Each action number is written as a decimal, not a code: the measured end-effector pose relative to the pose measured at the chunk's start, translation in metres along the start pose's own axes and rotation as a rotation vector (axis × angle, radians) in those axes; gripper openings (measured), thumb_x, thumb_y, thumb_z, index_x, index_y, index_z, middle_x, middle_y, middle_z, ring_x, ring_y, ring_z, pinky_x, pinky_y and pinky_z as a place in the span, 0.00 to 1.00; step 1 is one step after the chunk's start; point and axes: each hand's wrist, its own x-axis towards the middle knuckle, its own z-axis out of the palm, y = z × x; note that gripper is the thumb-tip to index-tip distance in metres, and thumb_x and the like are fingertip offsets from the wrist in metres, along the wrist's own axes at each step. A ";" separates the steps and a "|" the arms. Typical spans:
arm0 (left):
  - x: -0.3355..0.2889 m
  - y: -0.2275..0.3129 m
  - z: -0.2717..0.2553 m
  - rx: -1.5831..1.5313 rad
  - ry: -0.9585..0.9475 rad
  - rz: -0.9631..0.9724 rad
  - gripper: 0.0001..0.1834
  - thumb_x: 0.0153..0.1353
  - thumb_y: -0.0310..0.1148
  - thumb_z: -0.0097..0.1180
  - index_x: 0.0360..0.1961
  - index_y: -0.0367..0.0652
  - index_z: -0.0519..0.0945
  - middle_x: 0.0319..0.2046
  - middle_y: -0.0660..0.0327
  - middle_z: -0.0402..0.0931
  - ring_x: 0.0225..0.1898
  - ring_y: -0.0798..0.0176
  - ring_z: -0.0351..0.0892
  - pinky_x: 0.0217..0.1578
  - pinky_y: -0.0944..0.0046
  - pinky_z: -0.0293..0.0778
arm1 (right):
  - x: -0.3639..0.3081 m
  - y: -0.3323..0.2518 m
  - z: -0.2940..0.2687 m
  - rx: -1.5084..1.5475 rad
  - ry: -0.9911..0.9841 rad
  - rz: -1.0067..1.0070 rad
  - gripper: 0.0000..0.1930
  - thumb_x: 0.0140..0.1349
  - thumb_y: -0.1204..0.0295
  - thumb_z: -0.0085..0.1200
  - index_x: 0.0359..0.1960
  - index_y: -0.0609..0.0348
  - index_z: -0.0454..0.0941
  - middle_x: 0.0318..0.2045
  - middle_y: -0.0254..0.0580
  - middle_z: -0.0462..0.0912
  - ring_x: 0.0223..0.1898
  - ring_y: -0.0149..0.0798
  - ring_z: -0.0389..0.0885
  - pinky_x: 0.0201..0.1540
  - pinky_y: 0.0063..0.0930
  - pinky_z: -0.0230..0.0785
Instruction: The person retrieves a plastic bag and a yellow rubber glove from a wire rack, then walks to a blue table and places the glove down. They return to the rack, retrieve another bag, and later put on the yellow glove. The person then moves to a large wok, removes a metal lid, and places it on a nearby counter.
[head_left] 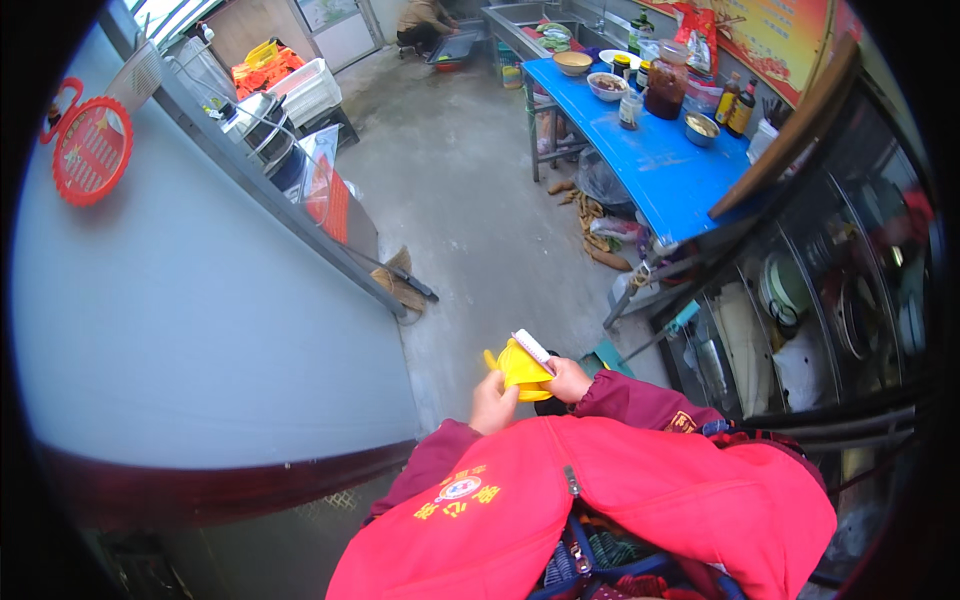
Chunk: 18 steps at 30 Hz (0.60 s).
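In front of my chest, both hands hold a soft, bright yellow glove-like piece (522,368), folded and crumpled, with a narrow finger-like end sticking out at its left. My left hand (493,403) grips its near left side, fingers closed. On the right side my right hand (568,381) is closed at the edge of the yellow piece. A small white ridged strip (533,348), perhaps a brush, slants up from beside the right hand's fingers; its lower end is hidden. Dark red sleeves cover both forearms.
A blue table (660,165) at the right bears bowls, jars and bottles. Below it lie root vegetables (597,225). Shelves (790,300) stand near right. A broom (402,280) leans by the pale panel (220,300) at left. Far back, a person (425,22) crouches near a tub.
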 end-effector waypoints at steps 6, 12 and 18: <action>0.129 0.028 -0.009 0.447 -0.065 -0.094 0.19 0.45 0.27 0.56 0.41 0.38 0.68 0.33 0.52 0.71 0.38 0.53 0.71 0.38 0.61 0.68 | 0.123 -0.045 -0.057 -0.200 -0.033 -0.055 0.16 0.50 0.71 0.52 0.43 0.59 0.73 0.36 0.51 0.79 0.40 0.45 0.78 0.43 0.32 0.68; 0.222 0.060 0.005 0.592 0.092 0.156 0.30 0.42 0.26 0.57 0.50 0.41 0.64 0.40 0.49 0.65 0.45 0.43 0.65 0.42 0.54 0.66 | 0.215 -0.087 -0.104 -0.333 -0.206 -0.124 0.17 0.48 0.70 0.51 0.42 0.58 0.74 0.36 0.53 0.79 0.41 0.50 0.77 0.43 0.35 0.68; 0.310 0.058 -0.014 0.662 -0.036 0.231 0.24 0.41 0.23 0.54 0.44 0.44 0.68 0.36 0.51 0.65 0.40 0.44 0.68 0.40 0.52 0.67 | 0.288 -0.094 -0.112 -0.193 -0.299 -0.052 0.16 0.49 0.68 0.49 0.42 0.57 0.74 0.32 0.50 0.80 0.34 0.47 0.79 0.36 0.34 0.69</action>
